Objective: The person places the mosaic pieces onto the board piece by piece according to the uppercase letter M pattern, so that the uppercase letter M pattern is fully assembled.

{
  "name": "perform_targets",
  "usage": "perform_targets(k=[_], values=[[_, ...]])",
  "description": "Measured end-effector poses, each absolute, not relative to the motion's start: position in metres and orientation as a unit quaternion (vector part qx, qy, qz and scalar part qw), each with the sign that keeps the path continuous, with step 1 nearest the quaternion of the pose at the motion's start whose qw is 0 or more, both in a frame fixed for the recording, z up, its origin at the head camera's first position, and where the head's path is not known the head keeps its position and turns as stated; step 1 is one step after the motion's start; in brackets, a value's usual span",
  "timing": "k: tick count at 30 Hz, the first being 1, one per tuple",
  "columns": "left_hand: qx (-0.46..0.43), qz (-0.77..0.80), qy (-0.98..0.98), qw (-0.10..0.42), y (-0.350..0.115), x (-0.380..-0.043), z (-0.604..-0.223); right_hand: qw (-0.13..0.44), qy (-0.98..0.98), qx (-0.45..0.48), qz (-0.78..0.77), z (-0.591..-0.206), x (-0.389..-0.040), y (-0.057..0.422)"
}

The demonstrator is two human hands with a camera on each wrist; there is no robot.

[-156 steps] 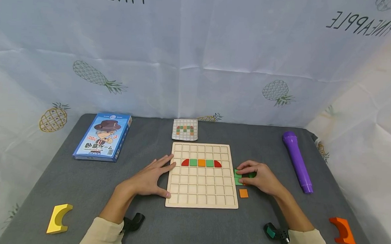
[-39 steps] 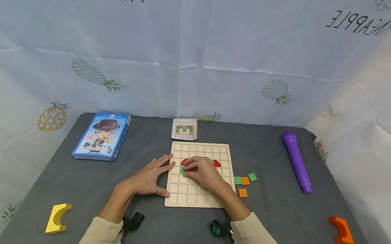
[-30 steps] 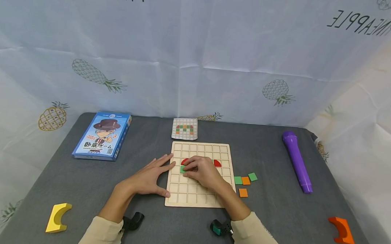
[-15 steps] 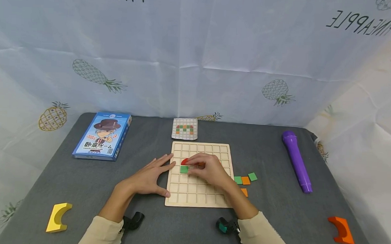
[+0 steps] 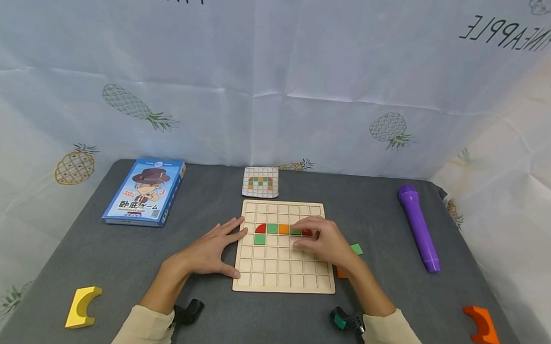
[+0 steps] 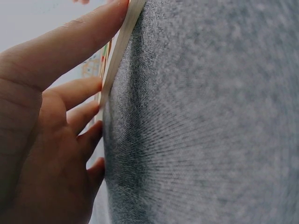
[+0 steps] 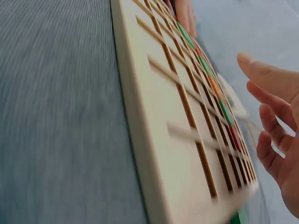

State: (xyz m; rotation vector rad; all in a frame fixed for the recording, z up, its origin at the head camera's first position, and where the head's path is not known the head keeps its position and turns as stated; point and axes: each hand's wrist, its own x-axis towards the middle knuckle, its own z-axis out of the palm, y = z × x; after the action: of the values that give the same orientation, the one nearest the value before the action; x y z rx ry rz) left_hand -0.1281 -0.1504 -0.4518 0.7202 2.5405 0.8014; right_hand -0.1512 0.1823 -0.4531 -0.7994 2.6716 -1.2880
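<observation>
A wooden grid board (image 5: 282,281) lies on the grey table. One row of it carries a red quarter-round tile (image 5: 260,228), a green, an orange (image 5: 284,229), another green and a second red tile (image 5: 307,233). Below the left red one sits a single green square tile (image 5: 259,239). My left hand (image 5: 212,249) rests with spread fingers and thumb against the board's left edge, as the left wrist view also shows at the wooden rim (image 6: 122,44). My right hand (image 5: 320,240) hovers over the board's right part, loosely bent and holding nothing; the right wrist view shows its fingers (image 7: 268,77) apart.
Loose tiles, a green one (image 5: 357,249) and an orange one (image 5: 342,273), lie right of the board, partly behind my right arm. A pattern card (image 5: 260,193) lies beyond the board. Around stand a blue game box (image 5: 140,197), purple microphone-shaped stick (image 5: 418,227), yellow block (image 5: 79,307) and orange block (image 5: 485,325).
My right hand brought a green tile from the right-hand pile to below the left red tile, let it go and moved back rightward. My left hand has stayed at the board's edge.
</observation>
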Motion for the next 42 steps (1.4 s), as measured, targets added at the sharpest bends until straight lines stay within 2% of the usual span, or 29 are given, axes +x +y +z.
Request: perform_targets(k=[8, 16, 23, 42], values=[[0.253, 0.288, 0.904, 0.19, -0.151, -0.128, -0.452, 0.02, 0.882, -0.24, -0.404, -0.456, -0.14, 0.225], [0.252, 0.284, 0.906, 0.188, -0.153, -0.127, -0.453, -0.033, 0.892, -0.24, -0.381, -0.462, -0.127, 0.262], [0.251, 0.288, 0.904, 0.19, -0.153, -0.126, -0.454, -0.054, 0.897, -0.232, -0.373, -0.463, -0.115, 0.284], [0.255, 0.287, 0.903, 0.194, -0.15, -0.127, -0.452, -0.021, 0.919, -0.184, -0.348, -0.478, -0.1, 0.298]])
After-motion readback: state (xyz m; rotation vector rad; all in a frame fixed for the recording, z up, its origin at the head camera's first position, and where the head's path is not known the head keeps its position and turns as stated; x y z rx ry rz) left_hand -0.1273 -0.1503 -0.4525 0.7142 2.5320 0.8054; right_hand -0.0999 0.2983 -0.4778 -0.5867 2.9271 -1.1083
